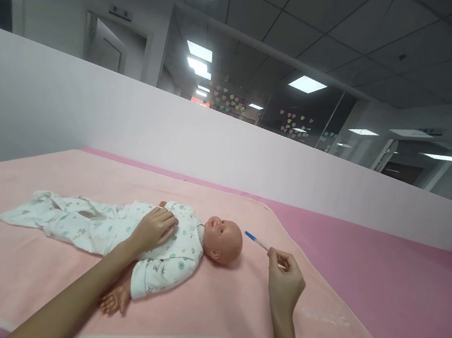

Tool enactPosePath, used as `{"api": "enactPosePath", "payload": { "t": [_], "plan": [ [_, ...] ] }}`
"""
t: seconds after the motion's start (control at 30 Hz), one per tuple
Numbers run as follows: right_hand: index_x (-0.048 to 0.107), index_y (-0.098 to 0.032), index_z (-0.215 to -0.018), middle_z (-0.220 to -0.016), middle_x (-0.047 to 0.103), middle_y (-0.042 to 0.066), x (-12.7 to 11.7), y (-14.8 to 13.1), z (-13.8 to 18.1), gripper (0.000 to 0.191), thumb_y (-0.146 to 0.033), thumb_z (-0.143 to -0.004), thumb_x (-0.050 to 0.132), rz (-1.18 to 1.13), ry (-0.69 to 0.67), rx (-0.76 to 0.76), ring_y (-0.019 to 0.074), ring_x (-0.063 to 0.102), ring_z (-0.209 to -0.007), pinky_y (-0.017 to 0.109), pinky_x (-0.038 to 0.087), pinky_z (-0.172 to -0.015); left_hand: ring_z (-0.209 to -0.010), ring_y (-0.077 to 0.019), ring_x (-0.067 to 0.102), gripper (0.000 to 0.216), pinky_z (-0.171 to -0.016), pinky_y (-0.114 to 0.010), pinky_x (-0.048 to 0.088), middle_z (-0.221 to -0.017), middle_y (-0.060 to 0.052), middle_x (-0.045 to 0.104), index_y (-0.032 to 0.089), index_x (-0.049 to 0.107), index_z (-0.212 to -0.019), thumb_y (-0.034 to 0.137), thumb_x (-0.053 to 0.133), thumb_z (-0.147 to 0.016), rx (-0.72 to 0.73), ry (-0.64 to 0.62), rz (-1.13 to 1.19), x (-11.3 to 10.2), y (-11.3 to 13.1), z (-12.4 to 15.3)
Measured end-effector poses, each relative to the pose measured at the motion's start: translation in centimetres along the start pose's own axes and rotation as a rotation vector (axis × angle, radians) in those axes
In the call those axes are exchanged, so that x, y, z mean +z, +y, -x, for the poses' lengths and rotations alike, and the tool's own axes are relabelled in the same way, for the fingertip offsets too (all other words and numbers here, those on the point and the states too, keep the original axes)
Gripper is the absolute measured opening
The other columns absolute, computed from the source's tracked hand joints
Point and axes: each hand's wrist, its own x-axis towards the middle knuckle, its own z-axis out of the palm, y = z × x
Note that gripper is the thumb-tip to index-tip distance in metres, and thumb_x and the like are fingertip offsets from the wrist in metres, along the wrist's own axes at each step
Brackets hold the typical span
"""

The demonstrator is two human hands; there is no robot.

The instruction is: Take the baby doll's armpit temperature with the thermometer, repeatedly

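Observation:
A baby doll (222, 240) in a white patterned sleepsuit (102, 226) lies on its back on a light pink blanket (228, 303), head to the right. My left hand (153, 229) rests on the doll's chest, fingers curled loosely over the cloth. My right hand (285, 281) hovers to the right of the doll's head and pinches a thin stick with a blue tip (256, 241). The blue tip points toward the doll's head and stops a short way from it.
The blanket covers a darker pink table surface (405, 294) that runs on to the right. A pale partition wall (130, 117) stands right behind the table. Beyond it lie doors and ceiling lights.

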Motion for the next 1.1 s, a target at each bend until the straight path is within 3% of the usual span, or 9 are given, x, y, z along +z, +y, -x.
{"api": "enactPosePath", "payload": {
  "t": [0.07,0.17,0.3,0.4,0.57,0.7,0.8,0.97,1.1],
  "plan": [
    [0.06,-0.019,-0.069,-0.071,0.067,0.004,-1.0,2.4,0.2,0.02,-0.039,-0.073,0.055,0.232,-0.01,0.042,0.0195,0.061,-0.068,0.027,0.042,-0.062,-0.076,-0.0172,0.052,0.022,-0.072,-0.033,0.039,-0.08,-0.004,0.06,0.02,0.058,-0.084,0.02,0.036,-0.084,0.001,-0.008,0.012,0.1,0.0,0.0],
    [0.06,-0.021,-0.07,-0.07,0.067,0.004,-1.5,5.1,1.0,0.02,-0.036,-0.077,0.05,0.47,-0.153,0.024,0.0192,0.06,-0.066,0.025,0.037,-0.056,-0.076,-0.0174,0.052,0.021,-0.073,-0.033,0.039,-0.081,-0.004,0.06,0.019,0.058,-0.084,0.02,0.037,-0.084,-0.002,-0.02,0.017,0.0,0.0,-0.1],
    [0.059,-0.019,-0.073,-0.068,0.064,0.005,-0.6,6.6,2.0,0.021,-0.029,-0.082,0.043,0.733,-0.346,-0.146,0.0162,0.059,-0.063,0.023,0.03,-0.052,-0.077,-0.0178,0.052,0.021,-0.072,-0.033,0.039,-0.081,-0.004,0.06,0.02,0.058,-0.085,0.02,0.037,-0.084,-0.012,-0.04,0.025,-0.1,0.0,-0.2],
    [0.058,-0.018,-0.074,-0.069,0.062,0.005,0.3,7.0,2.3,0.019,-0.025,-0.083,0.042,0.885,-0.399,-0.221,0.0149,0.057,-0.063,0.023,0.028,-0.051,-0.079,-0.0183,0.052,0.021,-0.074,-0.033,0.038,-0.082,-0.004,0.06,0.02,0.058,-0.086,0.02,0.037,-0.085,-0.021,-0.05,0.026,-0.2,0.5,-0.4],
    [0.059,-0.017,-0.071,-0.073,0.061,0.006,0.8,7.6,2.1,0.017,-0.023,-0.081,0.047,0.907,-0.397,-0.321,0.0169,0.056,-0.069,0.024,0.032,-0.055,-0.077,-0.0179,0.05,0.022,-0.072,-0.033,0.038,-0.081,-0.005,0.059,0.019,0.058,-0.085,0.019,0.037,-0.085,0.023,-0.068,0.024,-0.2,1.5,-1.1],
    [0.062,-0.017,-0.076,-0.08,0.063,0.008,1.3,5.2,1.9,0.023,-0.028,-0.084,0.043,0.647,-0.18,-0.455,0.0186,0.057,-0.074,0.027,0.039,-0.063,-0.076,-0.0172,0.051,0.022,-0.075,-0.034,0.037,-0.079,-0.004,0.06,0.02,0.059,-0.085,0.019,0.036,-0.085,0.052,-0.044,0.042,-0.3,1.6,-2.4],
    [0.062,-0.017,-0.08,-0.074,0.063,0.006,4.0,1.1,2.5,0.029,-0.028,-0.088,0.036,0.415,-0.055,-0.539,0.0157,0.057,-0.067,0.024,0.041,-0.061,-0.077,-0.0181,0.052,0.023,-0.073,-0.034,0.036,-0.081,-0.004,0.062,0.021,0.06,-0.086,0.021,0.037,-0.085,-0.031,-0.04,0.072,0.2,1.5,-3.7],
    [0.061,-0.017,-0.07,-0.067,0.062,0.006,12.7,-3.9,5.5,0.026,-0.018,-0.084,0.039,0.46,-0.366,-0.679,0.0139,0.055,-0.054,0.022,0.036,-0.046,-0.076,-0.0198,0.055,0.032,-0.069,-0.033,0.037,-0.076,-0.005,0.063,0.02,0.063,-0.073,0.028,0.035,-0.086,-0.297,-0.128,0.122,2.1,1.7,-4.6],
    [0.062,-0.014,-0.078,-0.075,0.064,0.009,17.0,-4.2,7.2,0.017,-0.01,-0.079,0.045,0.592,-0.488,-0.647,0.0154,0.058,-0.056,0.022,0.038,-0.046,-0.074,-0.0192,0.055,0.037,-0.069,-0.031,0.037,-0.073,-0.005,0.064,0.021,0.065,-0.068,0.031,0.034,-0.086,-0.302,-0.219,0.182,3.0,1.5,-4.0]
  ]
}}
